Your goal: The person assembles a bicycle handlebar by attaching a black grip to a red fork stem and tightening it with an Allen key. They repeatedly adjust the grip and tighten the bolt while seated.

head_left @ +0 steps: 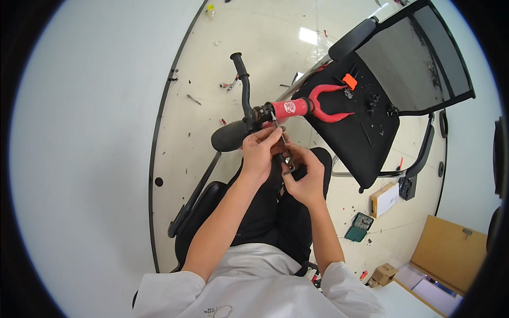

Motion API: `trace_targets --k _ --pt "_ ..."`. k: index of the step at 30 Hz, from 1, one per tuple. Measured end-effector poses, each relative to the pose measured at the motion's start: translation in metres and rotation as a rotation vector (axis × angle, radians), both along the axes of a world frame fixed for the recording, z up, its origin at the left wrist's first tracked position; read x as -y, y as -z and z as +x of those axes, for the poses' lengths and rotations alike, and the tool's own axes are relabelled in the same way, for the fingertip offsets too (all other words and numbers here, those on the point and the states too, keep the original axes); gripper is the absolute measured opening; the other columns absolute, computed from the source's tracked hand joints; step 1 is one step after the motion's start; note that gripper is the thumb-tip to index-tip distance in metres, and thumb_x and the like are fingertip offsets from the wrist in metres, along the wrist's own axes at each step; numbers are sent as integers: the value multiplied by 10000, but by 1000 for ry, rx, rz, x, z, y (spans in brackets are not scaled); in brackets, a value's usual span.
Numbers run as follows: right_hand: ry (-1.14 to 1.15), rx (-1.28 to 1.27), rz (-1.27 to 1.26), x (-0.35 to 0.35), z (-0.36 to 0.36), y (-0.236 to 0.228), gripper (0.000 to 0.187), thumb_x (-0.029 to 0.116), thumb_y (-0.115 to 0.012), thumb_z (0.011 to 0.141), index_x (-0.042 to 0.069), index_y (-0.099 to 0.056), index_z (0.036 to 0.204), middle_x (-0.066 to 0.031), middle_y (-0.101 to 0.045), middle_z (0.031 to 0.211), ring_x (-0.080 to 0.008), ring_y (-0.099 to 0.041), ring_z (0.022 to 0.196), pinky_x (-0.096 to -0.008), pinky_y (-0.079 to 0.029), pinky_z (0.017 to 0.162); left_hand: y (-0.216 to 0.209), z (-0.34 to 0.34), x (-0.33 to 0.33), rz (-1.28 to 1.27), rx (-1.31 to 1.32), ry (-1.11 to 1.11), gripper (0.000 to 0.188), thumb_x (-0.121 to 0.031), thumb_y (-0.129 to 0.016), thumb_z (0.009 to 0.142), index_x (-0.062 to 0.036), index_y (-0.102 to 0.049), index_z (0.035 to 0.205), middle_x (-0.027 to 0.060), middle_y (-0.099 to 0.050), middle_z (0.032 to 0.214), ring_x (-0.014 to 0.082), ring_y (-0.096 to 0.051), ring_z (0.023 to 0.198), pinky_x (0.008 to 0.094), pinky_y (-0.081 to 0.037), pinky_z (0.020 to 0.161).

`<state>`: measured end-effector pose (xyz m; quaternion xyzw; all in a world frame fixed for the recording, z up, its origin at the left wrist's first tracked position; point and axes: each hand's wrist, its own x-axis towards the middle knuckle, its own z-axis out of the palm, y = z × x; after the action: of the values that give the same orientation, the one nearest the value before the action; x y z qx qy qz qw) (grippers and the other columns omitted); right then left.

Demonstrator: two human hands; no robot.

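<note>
A small red bike frame (pixel 288 108) with a red fork (pixel 318 103), a black handlebar (pixel 245 87) and a black saddle (pixel 229 137) lies across in front of my lap. My left hand (pixel 259 156) is closed, pinching the upper shaft of an L-shaped hex key (pixel 287 142) just below the handlebar clamp (pixel 262 113). The key's upper end meets the clamp area; whether it sits in a bolt I cannot tell. Curled around the key's lower part, near its bend, is my right hand (pixel 307 177). Some fingertips of both hands are hidden.
The fork reaches over a black office chair (pixel 347 130) holding an orange piece (pixel 349 81), small black parts and another hex key (pixel 367 134). On the floor at right lie a green case (pixel 359 228) and boxes (pixel 385 200). A white wall (pixel 90 159) stands left.
</note>
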<state>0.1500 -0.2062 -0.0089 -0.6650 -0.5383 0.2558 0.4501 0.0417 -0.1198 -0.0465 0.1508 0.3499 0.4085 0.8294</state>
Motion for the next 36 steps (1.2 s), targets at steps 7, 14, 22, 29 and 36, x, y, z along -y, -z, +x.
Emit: trace_targets --k 7,14,22,29,36 --pt "20 -765 -181 1 7 -1 295 65 -670 887 -58 -635 1153 -103 -728 928 -94 -590 760 -239 -458 745 -2 -2 -2 -19 62 44 198 -122 -611 986 41 -679 1076 119 -716 929 218 -719 851 316 -575 764" --pt "64 -815 -399 -10 17 6 138 110 -680 924 -28 -686 917 -68 -702 748 -85 -576 674 -228 -415 671 3 -3 2 24 50 68 237 -159 -621 996 33 -663 1128 113 -716 977 217 -724 924 313 -581 777" --pt "36 -721 -464 -14 21 9 128 45 -722 877 21 -619 804 -36 -654 736 -119 -638 668 -241 -456 638 3 11 7 -16 -89 -98 192 -102 -744 911 43 -689 1024 105 -717 898 198 -724 778 313 -602 683" --pt "14 -645 -522 -14 21 8 179 52 -727 883 31 -581 780 -25 -639 698 -100 -639 642 -226 -446 605 7 3 6 335 -465 -214 160 -76 -778 868 29 -701 961 58 -696 819 124 -667 692 248 -532 601" --pt "62 -483 -420 -6 5 20 246 57 -722 900 46 -535 741 -21 -628 681 -82 -625 609 -214 -440 561 4 -32 -44 1119 -986 -155 359 -78 -794 723 -43 -697 1066 111 -643 1040 286 -608 991 387 -501 838"
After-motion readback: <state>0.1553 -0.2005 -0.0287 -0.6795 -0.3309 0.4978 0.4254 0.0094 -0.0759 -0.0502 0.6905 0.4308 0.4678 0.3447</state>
